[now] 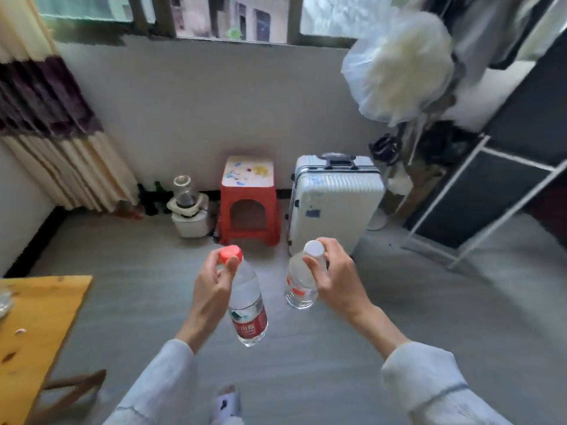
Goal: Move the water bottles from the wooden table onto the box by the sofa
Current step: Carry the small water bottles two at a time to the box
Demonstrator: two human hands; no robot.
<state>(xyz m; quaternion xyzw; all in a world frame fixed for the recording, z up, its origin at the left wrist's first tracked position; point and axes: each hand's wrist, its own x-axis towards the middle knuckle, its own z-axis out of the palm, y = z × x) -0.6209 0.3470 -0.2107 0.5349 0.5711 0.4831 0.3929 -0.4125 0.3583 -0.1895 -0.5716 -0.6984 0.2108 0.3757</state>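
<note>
My left hand (211,286) grips the neck of a clear water bottle with a red cap and red label (248,305), which hangs in the air over the grey floor. My right hand (334,274) holds a second clear water bottle with a white cap (299,286) by its upper part, also in the air. The two bottles are side by side, a little apart. The wooden table (36,326) lies at the lower left, behind my left arm. No box or sofa is in view.
Against the far wall stand a red plastic stool (248,207), a white suitcase (334,204) and a small white appliance (190,210). A dark rack with white bars (491,191) is at the right, a curtain (55,142) at the left. Grey floor lies ahead.
</note>
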